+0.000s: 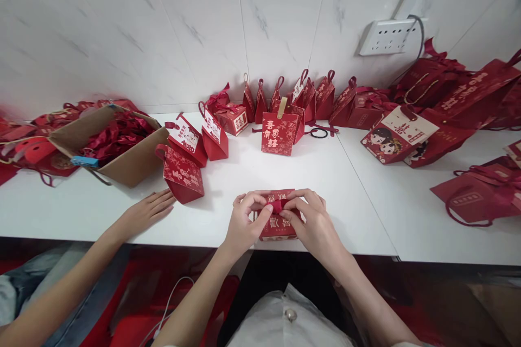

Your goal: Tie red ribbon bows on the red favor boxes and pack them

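Note:
A red gift box (pixel 280 230) with white characters lies on the white table in front of me, near its front edge. Across its top sits a red ribbon (pixel 277 206), gathered at the middle. My left hand (pixel 249 217) pinches the ribbon from the left, thumb and forefinger pressed together. From the right, my right hand (pixel 311 219) grips the ribbon with bent fingers. Both hands rest close against the box, and the ribbon's ends are partly hidden by my fingers. Just beyond stands a red gift box with a gold strap (pixel 279 133).
Another person's hand (pixel 157 207) lies flat at the left, beside a tilted red box (pixel 183 173). A cardboard carton (pixel 134 165) holds red ribbons. Several small red boxes line the wall, with a black hair tie (pixel 318 133) before them. Red gift bags (pixel 482 190) stand right, below a power socket (pixel 391 37).

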Available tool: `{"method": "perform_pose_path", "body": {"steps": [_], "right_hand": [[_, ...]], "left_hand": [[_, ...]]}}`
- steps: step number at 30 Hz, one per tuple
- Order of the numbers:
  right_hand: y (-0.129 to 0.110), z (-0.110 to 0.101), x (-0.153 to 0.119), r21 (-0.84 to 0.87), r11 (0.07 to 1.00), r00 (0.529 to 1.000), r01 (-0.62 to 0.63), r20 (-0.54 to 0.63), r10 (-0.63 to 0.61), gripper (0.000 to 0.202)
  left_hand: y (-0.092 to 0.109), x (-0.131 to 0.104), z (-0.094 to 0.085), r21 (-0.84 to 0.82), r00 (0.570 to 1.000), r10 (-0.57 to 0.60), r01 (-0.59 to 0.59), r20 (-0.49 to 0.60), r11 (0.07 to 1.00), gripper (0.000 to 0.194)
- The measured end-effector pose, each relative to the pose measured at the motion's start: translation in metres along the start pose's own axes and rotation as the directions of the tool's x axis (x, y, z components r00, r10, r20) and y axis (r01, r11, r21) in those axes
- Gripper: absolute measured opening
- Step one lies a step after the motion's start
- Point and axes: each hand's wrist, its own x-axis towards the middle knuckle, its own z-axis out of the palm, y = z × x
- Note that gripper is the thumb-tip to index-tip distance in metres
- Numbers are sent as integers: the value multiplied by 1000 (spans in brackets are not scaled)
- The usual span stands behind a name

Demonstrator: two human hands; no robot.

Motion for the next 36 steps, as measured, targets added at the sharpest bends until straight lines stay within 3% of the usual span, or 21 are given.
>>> {"method": "perform_pose_path", "body": {"steps": [5, 9, 15, 22, 24, 26, 29, 32, 36], "right_hand": [[1, -16, 9, 128, 985, 974, -116, 208, 88, 11], [-1, -32, 15, 57, 988, 933, -145, 340, 118, 12], [1, -49, 17, -78, 997, 904, -1, 426, 34, 15], [4, -57, 21, -174, 980, 901, 97, 435, -12, 16], [2, -58, 19, -178, 983, 938, 41, 346, 23, 12], [-2, -57, 14, -170, 980, 965, -100, 223, 137, 16], [-11, -51, 4, -186, 933, 926, -309, 164, 340, 38], [-17, -41, -2, -216, 905, 879, -366, 239, 413, 48], [-19, -27, -4, -192, 876, 845, -442, 239, 479, 47]], "left_hand": [[1, 0, -5, 138, 991, 132, -131, 3, 982, 8], [4, -4, -11, 285, 979, 202, -190, -13, 939, 8], [0, -13, -14, 434, 977, 213, -185, -15, 882, 9], [-4, -17, -18, 444, 985, 171, -145, -18, 884, 11], [1, -19, -19, 428, 987, 161, -147, 2, 892, 8], [9, -20, -18, 416, 991, 130, -120, 4, 901, 8], [19, -18, -14, 437, 999, 9, 9, -39, 899, 21], [25, -14, -9, 489, 995, -83, 98, -51, 867, 35], [26, -11, -5, 514, 992, -107, 123, -61, 849, 35]]}}
